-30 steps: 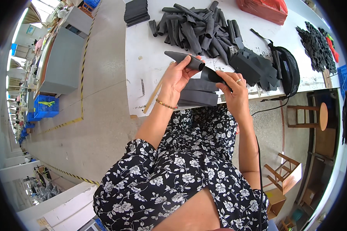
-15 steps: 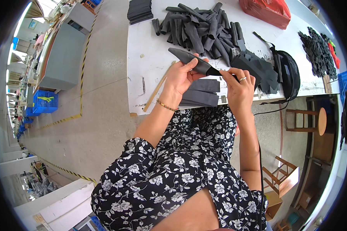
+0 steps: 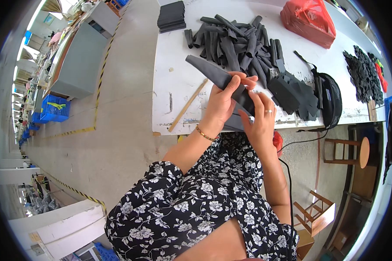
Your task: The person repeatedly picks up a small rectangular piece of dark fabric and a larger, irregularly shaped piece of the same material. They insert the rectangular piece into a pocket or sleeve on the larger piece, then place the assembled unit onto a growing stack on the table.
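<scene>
My left hand (image 3: 224, 101) is closed around a long dark grey fabric sleeve (image 3: 208, 69), its thumb lying along the top. The sleeve's narrow end points away to the far left. At the near end, a black flat piece (image 3: 247, 103) shows at the sleeve's mouth. My right hand (image 3: 262, 116) has its thumb and fingertips at either edge of that black piece, fingers bent and somewhat apart. Beneath the hands, flat dark grey fabric strips (image 3: 234, 123) lie at the table's front edge, partly hidden.
Beyond my hands is a heap of dark fabric tubes (image 3: 231, 43), with black flat pieces (image 3: 294, 93) to its right. A folded stack (image 3: 171, 16), wooden stick (image 3: 188, 105), red plastic bag (image 3: 309, 21) and black bag (image 3: 330, 98) lie on the white table (image 3: 163, 87). Stools (image 3: 315, 213) stand right.
The black piece and sleeve have shifted right and nearer, and my right fingers have spread from a pinch. My left hand has moved right. The view has shifted, uncovering less of the strips.
</scene>
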A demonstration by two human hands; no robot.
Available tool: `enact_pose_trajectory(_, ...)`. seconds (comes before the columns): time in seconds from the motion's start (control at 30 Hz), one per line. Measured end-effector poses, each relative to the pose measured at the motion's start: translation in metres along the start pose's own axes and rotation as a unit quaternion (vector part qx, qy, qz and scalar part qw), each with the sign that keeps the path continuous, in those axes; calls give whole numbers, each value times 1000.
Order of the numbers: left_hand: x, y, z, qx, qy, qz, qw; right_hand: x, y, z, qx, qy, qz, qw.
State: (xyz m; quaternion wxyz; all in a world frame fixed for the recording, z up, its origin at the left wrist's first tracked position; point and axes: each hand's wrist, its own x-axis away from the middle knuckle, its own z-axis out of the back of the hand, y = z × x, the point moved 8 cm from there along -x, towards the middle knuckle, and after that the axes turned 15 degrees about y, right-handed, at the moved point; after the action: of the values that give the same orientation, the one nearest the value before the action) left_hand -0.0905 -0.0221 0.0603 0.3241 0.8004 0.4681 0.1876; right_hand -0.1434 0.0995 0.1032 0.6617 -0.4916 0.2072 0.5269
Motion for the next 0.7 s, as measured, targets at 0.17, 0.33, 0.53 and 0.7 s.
enact_pose_trajectory(0.17,10,-15,1,33,11,14,999,11,14,-9,-96,-15,-26,995)
enact_pose_trajectory(0.33,14,-21,9,47,32,25,998,1,4,-18,-90,-34,-42,994)
enact_pose_trajectory(0.53,22,-34,6,54,44,62,996,10,7,-23,-128,-63,-49,989)
enact_pose_trajectory(0.7,24,-41,20,63,76,102,990,7,8,-21,-108,-101,-61,987)
